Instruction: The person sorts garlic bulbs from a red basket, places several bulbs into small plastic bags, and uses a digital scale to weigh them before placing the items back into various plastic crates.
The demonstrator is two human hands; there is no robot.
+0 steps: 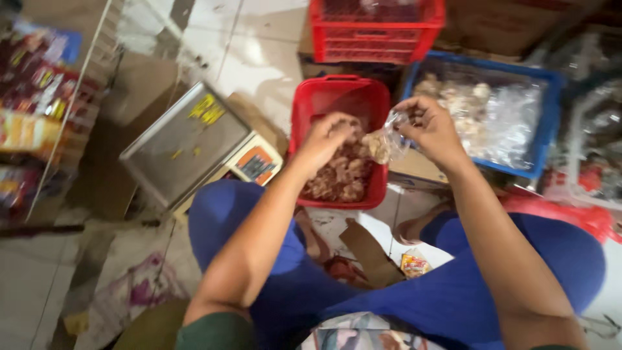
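Head view | left hand pinches snacks over red basket | right hand grips clear bag open, ready to receive

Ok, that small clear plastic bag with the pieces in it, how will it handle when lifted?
The clear plastic bag looks thin and crinkled, so probably floppy, sagging around its lumpy contents. It holds only a few pieces, so likely light. Both the left hand and right hand grip it.

Tiled floor bears a scale, red basket and blue crate

weighing scale, blue crate, red crate
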